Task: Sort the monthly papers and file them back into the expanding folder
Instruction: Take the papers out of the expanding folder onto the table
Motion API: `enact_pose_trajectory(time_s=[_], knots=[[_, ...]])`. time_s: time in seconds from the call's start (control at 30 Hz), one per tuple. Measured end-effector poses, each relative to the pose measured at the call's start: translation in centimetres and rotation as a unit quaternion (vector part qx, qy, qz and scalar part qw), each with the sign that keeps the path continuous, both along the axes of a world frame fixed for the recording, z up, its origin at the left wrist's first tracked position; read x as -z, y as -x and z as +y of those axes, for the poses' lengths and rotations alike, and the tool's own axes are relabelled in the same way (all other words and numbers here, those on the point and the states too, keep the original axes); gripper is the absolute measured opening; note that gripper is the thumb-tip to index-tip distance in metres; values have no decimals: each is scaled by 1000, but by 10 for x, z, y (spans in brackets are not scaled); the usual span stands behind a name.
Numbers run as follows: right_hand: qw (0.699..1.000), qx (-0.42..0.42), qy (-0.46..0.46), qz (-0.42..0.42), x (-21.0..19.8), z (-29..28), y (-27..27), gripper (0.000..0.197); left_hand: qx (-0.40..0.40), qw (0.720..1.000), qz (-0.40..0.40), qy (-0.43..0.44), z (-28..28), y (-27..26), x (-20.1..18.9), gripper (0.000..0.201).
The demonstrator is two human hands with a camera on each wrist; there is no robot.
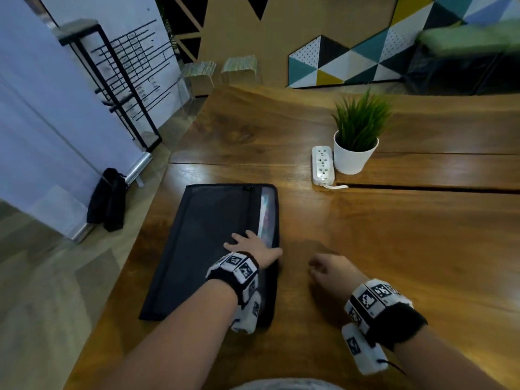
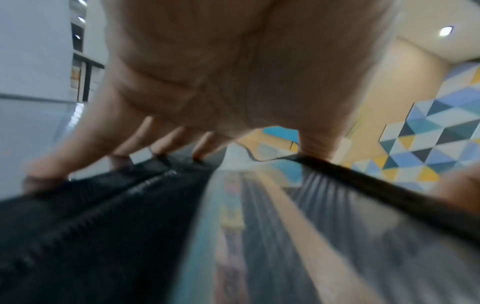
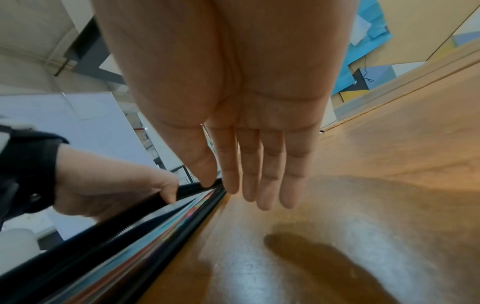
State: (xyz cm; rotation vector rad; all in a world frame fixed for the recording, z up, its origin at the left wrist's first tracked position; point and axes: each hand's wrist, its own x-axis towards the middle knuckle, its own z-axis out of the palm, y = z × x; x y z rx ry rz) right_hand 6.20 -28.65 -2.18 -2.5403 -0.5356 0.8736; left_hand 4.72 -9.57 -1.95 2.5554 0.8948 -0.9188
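Observation:
A black mesh expanding folder [image 1: 202, 235] lies flat on the wooden table [image 1: 394, 235], its mouth facing right. Coloured dividers and papers [image 1: 266, 218] show inside the mouth. My left hand [image 1: 254, 244] rests on the folder near the mouth. In the left wrist view its fingertips [image 2: 200, 156] press the upper mesh flap [image 2: 91, 226] and the thumb presses the opposite black rim, with the dividers [image 2: 233, 205] showing between them. My right hand [image 1: 323, 267] hovers empty just right of the folder. Its fingers [image 3: 257, 185] are straight and point along the folder's edge [image 3: 103, 246].
A white power strip [image 1: 323, 164] and a potted plant in a white pot [image 1: 356, 153] stand farther back on the table. The table's left edge runs close beside the folder. A black bag [image 1: 108, 199] sits on the floor to the left.

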Motion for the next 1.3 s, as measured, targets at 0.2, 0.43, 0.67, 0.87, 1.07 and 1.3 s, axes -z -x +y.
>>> enact_pose_trajectory(time_s=[0.2,0.43,0.67,0.87,1.07,1.3], knots=[[997,11,-68,19,4,-20,2,25,-80,963,-176,188,35,32,-20,76],[990,-11,-137,23,-8,-4,-3,23,-221,894,-278,272,49,44,-30,31],[974,-3,-223,46,-12,51,-5,26,-317,855,-298,282,66,57,-29,35],[964,13,-241,114,-8,93,23,42,-363,821,-291,330,76,62,-25,35],[986,55,-151,39,-5,120,16,52,-344,821,-289,353,80,64,-21,37],[990,85,-106,-23,3,143,29,29,-391,783,-287,389,87,72,-22,39]])
